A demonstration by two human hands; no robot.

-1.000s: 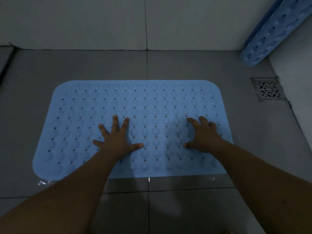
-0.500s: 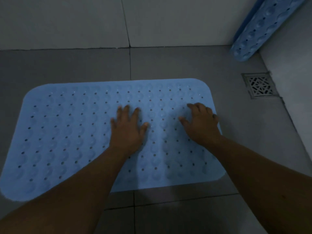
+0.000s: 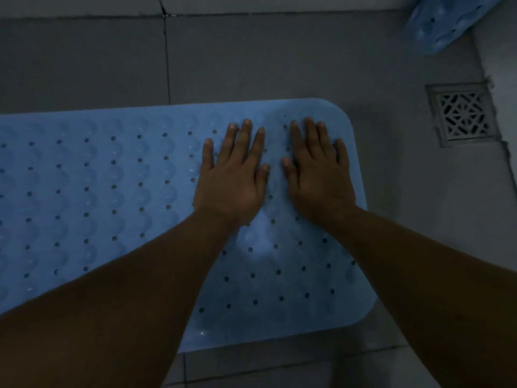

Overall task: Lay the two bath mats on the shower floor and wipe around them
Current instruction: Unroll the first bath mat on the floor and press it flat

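While both palms are pressed flat against it, the blue bath mat is seen lying spread out on the grey tiled shower floor, its left part cut off by the edge of the head view. The left hand is laid palm-down on the mat's right portion, with its fingers straight and slightly spread; nothing is gripped by it. The right hand is placed just beside it, also palm-down with straight fingers, close to the mat's far right rounded corner, and nothing is held in it either. The two thumbs are brought near each other but are kept apart. The mat's surface is covered with rows of small round holes and raised bumps. A second blue mat is seen at the top right corner, only partly in view and propped at the corner where the floor meets the light wall; whether it is rolled or folded cannot be told. A square metal floor drain with a lattice grate is set into the floor to the right of the flat mat, apart from it and near the wall.
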